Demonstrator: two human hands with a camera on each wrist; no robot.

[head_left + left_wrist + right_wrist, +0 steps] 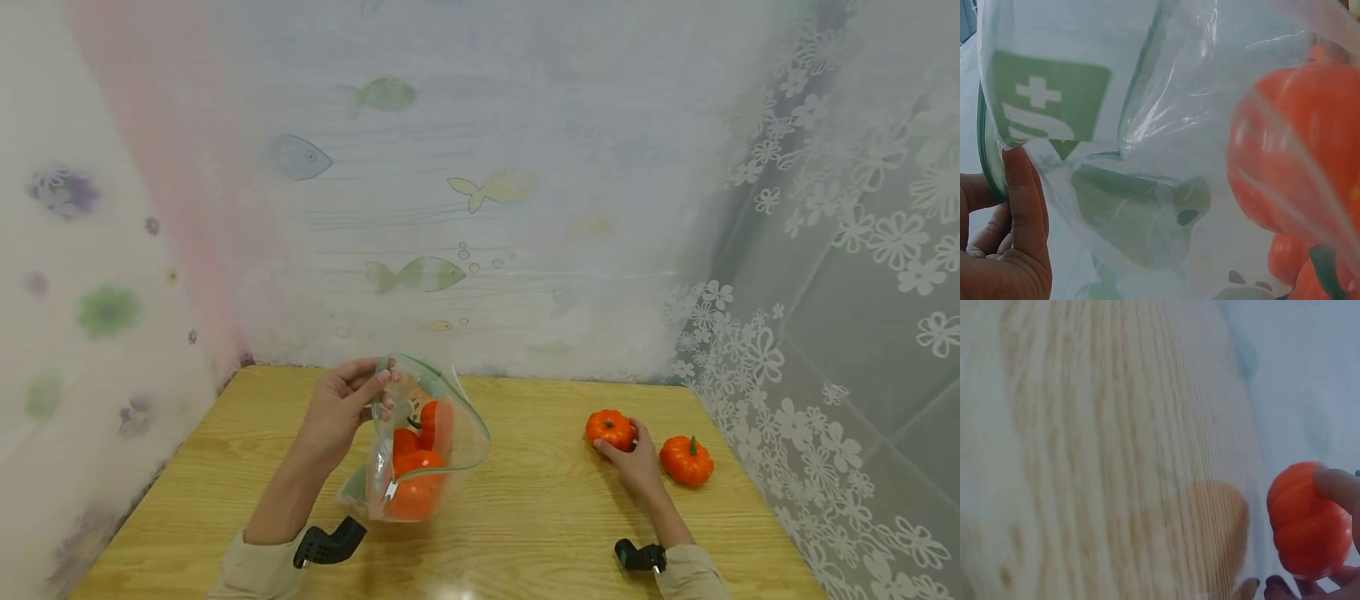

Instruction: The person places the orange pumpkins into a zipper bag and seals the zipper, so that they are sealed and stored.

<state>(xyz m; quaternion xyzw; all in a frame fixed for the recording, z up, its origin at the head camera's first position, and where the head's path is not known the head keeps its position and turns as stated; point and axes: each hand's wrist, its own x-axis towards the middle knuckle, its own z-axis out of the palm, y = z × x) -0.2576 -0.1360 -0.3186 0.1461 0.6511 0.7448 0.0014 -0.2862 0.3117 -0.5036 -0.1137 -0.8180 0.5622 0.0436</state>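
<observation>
Holds in the left hand [343, 408], thumb and fingers clamped on the green-edged mouth, a clear, floppy plastic zip bag [381, 467], left of centre over the pale wood-grain surface [540, 500]. Grips in the right hand [636, 462], thumb on one side and fingers curled round the other, a small, round, ribbed orange pumpkin [608, 430] with a short green stem, toward the right edge of the surface (touching the wood or just above it, hard to judge). Just beside that hand, nearer the right edge: a second ribbed orange pumpkin [687, 461], green stem upright.

Looks light and stiff, smooth enough to slip a little, and hardly fragile, judging by the even shine; best held round the widest ribs, thumb opposite fingers, rather than by the stubby stem. Calls for more care with the bag: thin, limp, likely to sag together unless held by the firmer sealing strip.

Inside the film, glossy red-orange pepper-like shapes [418, 492], rounded and lobed; on it, a white slider [391, 492] and, in the left wrist view, a printed green panel [1054, 100] with a white cross.
</observation>
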